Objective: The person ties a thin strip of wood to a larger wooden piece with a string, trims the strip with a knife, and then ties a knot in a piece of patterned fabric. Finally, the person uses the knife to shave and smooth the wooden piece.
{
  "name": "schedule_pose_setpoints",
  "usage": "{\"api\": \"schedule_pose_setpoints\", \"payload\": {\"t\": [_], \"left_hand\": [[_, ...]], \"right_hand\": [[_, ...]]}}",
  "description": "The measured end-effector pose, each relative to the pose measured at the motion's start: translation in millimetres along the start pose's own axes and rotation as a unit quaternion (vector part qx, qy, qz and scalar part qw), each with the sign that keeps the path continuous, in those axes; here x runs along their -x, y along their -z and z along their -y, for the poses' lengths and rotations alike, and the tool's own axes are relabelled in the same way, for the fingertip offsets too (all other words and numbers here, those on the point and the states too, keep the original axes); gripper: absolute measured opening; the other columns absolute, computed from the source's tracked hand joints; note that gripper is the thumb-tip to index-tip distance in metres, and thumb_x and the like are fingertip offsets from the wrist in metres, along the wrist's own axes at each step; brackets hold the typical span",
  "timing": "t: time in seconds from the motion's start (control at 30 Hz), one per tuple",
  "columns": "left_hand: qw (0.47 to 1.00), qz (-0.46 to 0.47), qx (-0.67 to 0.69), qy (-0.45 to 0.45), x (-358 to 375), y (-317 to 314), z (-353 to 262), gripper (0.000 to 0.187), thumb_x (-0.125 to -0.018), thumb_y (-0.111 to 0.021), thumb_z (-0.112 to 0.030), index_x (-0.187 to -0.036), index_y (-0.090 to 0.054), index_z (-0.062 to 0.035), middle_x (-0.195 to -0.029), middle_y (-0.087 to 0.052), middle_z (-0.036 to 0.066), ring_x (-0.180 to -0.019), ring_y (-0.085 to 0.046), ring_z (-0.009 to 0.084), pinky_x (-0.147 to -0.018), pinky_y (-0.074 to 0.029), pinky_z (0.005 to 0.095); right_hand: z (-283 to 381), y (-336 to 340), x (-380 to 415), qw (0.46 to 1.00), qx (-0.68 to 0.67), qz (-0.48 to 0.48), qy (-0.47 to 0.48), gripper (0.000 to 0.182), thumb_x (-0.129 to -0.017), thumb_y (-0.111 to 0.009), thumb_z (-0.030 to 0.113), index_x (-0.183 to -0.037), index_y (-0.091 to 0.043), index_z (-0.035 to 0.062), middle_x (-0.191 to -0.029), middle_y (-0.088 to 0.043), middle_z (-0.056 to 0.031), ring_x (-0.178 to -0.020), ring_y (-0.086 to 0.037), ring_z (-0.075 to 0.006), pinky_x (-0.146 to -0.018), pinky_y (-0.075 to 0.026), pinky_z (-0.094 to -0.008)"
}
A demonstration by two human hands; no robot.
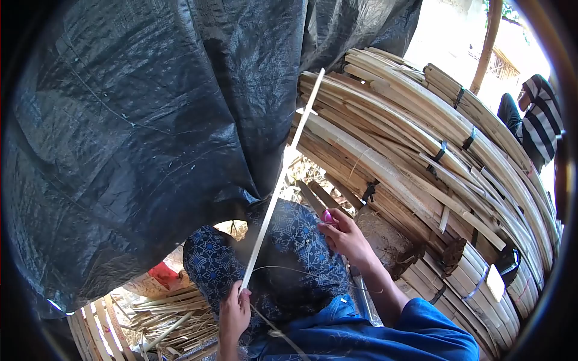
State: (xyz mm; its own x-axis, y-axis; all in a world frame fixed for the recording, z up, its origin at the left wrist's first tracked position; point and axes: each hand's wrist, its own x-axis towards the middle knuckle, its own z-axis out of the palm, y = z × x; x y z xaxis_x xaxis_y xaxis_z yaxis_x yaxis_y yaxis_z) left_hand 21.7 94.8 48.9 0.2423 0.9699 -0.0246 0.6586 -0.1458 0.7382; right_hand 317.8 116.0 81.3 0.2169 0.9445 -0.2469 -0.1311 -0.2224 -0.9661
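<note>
A long pale strip of wood or bamboo (271,207) runs up from my left hand (235,313), whose fingers close round its lower end above my lap. My right hand (346,234) grips a knife (314,200) by its pink handle, to the right of the strip. The blade points up and to the left, apart from the strip. Beneath both hands lies blue patterned cloth (301,234) over my legs. A thin curled fibre (301,269) crosses my lap.
Large bundles of split strips (415,150), bound with black ties, fill the right side. A dark tarp (132,132) hangs at the left. Loose strips (168,322) lie at the lower left. A person in a striped shirt (540,123) is at the far right.
</note>
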Motion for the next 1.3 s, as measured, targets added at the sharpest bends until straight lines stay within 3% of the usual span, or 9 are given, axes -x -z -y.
{"api": "schedule_pose_setpoints", "payload": {"t": [0.33,0.37,0.5,0.67,0.7,0.87,1.03,1.17,1.3], "left_hand": [[0.996,-0.012,-0.087,-0.010,38,103,36,0.019,-0.092,-0.055,-0.016,-0.106,-0.058,-0.0033,-0.078,-0.068,0.008,-0.070,-0.065,0.0250,-0.067,-0.049,0.0339],[0.997,-0.013,-0.076,-0.028,42,112,41,0.017,-0.091,-0.056,-0.014,-0.103,-0.058,-0.0022,-0.077,-0.068,0.009,-0.067,-0.065,0.0242,-0.064,-0.050,0.0327],[0.998,0.019,-0.064,0.017,56,140,35,0.013,-0.089,-0.058,-0.007,-0.100,-0.060,-0.0008,-0.076,-0.067,0.009,-0.067,-0.065,0.0148,-0.060,-0.049,0.0273],[0.998,0.041,0.003,0.046,57,175,61,0.018,-0.087,-0.066,-0.015,-0.097,-0.065,0.0003,-0.075,-0.068,0.006,-0.068,-0.062,0.0090,-0.061,-0.048,0.0240],[0.997,0.045,0.028,0.057,54,182,65,0.019,-0.086,-0.067,-0.016,-0.096,-0.066,0.0000,-0.075,-0.068,0.005,-0.068,-0.062,0.0082,-0.061,-0.048,0.0235],[0.985,0.135,-0.060,0.091,23,223,46,0.016,-0.088,-0.064,-0.018,-0.093,-0.069,-0.0030,-0.071,-0.066,0.000,-0.063,-0.056,0.0064,-0.059,-0.044,0.0222],[0.991,0.088,-0.096,0.021,-35,272,16,0.023,-0.083,-0.069,-0.015,-0.103,-0.066,-0.0033,-0.092,-0.069,0.007,-0.085,-0.064,0.0153,-0.077,-0.049,0.0296],[0.871,-0.250,-0.343,-0.248,-81,303,-33,0.047,-0.085,-0.064,-0.017,-0.128,-0.050,-0.0035,-0.133,-0.048,0.014,-0.129,-0.039,0.0279,-0.109,-0.026,0.0376],[0.792,-0.492,-0.182,-0.312,-119,279,-47,0.046,-0.089,-0.057,-0.011,-0.132,-0.043,-0.0008,-0.140,-0.040,0.015,-0.132,-0.036,0.0273,-0.108,-0.027,0.0388]], "right_hand": [[39,24,-25,0.968,0.128,-0.126,0.173,0.025,-0.092,-0.059,0.019,-0.111,-0.053,0.0045,-0.068,-0.052,0.0027,-0.053,-0.046,-0.0057,-0.046,-0.035,-0.0222],[61,30,-23,0.935,0.286,-0.153,0.145,0.030,-0.088,-0.062,0.022,-0.107,-0.056,-0.0006,-0.080,-0.066,-0.0126,-0.069,-0.062,-0.0169,-0.058,-0.048,-0.0360],[102,31,-59,0.836,0.408,-0.162,0.329,0.015,-0.085,-0.057,0.013,-0.082,-0.061,-0.0017,-0.058,-0.057,-0.0130,-0.045,-0.051,-0.0268,-0.051,-0.043,-0.0400],[112,41,-131,0.601,0.520,0.041,0.606,0.028,-0.078,-0.059,0.006,-0.105,-0.061,-0.0015,-0.097,-0.060,-0.0180,-0.093,-0.058,-0.0314,-0.081,-0.045,-0.0433],[117,38,-126,0.715,0.505,0.148,0.460,0.023,-0.081,-0.057,0.006,-0.103,-0.060,0.0000,-0.091,-0.062,-0.0179,-0.085,-0.061,-0.0303,-0.075,-0.048,-0.0418],[105,43,-118,0.774,0.567,0.224,0.173,0.016,-0.089,-0.050,0.017,-0.095,-0.056,0.0029,-0.072,-0.062,-0.0174,-0.072,-0.062,-0.0317,-0.066,-0.046,-0.0419],[102,59,-89,0.779,0.540,0.127,0.292,0.025,-0.090,-0.053,0.027,-0.092,-0.055,0.0027,-0.070,-0.060,-0.0200,-0.069,-0.061,-0.0343,-0.064,-0.044,-0.0434],[115,65,-59,0.822,0.493,-0.012,0.285,0.031,-0.091,-0.052,0.029,-0.081,-0.056,-0.0003,-0.065,-0.057,-0.0185,-0.063,-0.058,-0.0330,-0.061,-0.043,-0.0417],[109,67,-15,0.886,0.394,-0.114,0.214,0.039,-0.092,-0.050,0.033,-0.076,-0.055,-0.0014,-0.056,-0.052,-0.0103,-0.054,-0.049,-0.0198,-0.055,-0.040,-0.0379]]}}
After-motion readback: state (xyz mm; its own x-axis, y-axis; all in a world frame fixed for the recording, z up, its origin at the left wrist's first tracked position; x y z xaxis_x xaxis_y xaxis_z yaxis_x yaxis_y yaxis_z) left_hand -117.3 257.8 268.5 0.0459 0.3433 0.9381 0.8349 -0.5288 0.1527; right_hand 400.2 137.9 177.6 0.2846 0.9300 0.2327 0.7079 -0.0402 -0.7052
